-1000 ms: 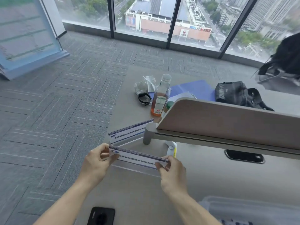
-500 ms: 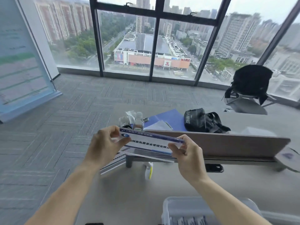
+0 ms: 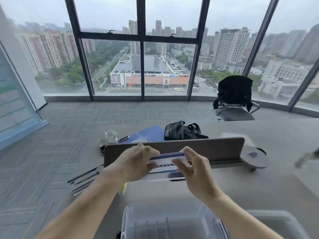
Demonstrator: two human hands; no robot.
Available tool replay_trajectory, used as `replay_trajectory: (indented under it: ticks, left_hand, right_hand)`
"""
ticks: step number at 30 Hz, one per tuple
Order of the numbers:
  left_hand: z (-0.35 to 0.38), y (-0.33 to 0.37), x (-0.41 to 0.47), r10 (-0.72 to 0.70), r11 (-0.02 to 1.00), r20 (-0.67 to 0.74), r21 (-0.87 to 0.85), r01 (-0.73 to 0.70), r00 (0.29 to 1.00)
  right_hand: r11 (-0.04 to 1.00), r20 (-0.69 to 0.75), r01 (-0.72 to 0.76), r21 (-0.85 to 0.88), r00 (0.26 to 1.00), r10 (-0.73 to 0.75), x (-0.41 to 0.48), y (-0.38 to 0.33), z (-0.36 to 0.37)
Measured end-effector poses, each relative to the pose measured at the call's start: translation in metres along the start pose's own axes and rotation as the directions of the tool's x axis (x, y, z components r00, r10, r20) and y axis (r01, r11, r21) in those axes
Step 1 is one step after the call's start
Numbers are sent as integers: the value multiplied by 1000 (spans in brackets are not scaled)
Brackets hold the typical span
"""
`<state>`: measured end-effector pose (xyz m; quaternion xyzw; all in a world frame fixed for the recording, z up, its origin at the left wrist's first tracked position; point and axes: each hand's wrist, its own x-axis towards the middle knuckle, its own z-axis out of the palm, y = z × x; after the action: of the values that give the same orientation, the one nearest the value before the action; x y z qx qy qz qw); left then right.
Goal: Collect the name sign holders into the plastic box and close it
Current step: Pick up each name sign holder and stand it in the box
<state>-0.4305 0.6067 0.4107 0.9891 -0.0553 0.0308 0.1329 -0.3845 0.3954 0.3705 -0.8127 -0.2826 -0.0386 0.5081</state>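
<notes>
Grey desk (image 3: 259, 187) fills your view beneath tall city windows. Your left hand (image 3: 136, 163) and right hand (image 3: 195, 171) grip opposite ends of a clear acrylic name sign holder (image 3: 165, 165), lifted above the clear plastic box (image 3: 172, 223).

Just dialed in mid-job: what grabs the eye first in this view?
Both hands, left hand and right hand, hold a name sign holder between them at centre, in front of the brown desk divider. The clear plastic box sits open directly below. Behind everything, the window wall shows a city skyline.
</notes>
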Motion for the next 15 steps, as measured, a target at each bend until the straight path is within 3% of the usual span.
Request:
replay_trajectory:
  ticks: [3,5,10,13,15]
  left_hand:
    - [13,46,5,-16,995,-49,-95,11,999]
    - [20,69,10,-61,968,-67,-246,43,996]
    - [41,118,19,-190,867,2,-470,169,982]
    - [56,119,23,-274,790,39,-560,249,961]
    - [66,117,23,-319,718,83,-629,298,944]
  right_hand:
    - [998,-175,35,-47,984,-42,-12,15,-41]
    - [1000,-277,-26,-4,961,24,-17,21,-59]
    - [996,-391,-56,67,917,78,-37,31,-84]
    - [986,-389,-160,53,906,168,-49,45,-82]
    - [922,-243,-371,114,889,388,-58,56,-75]
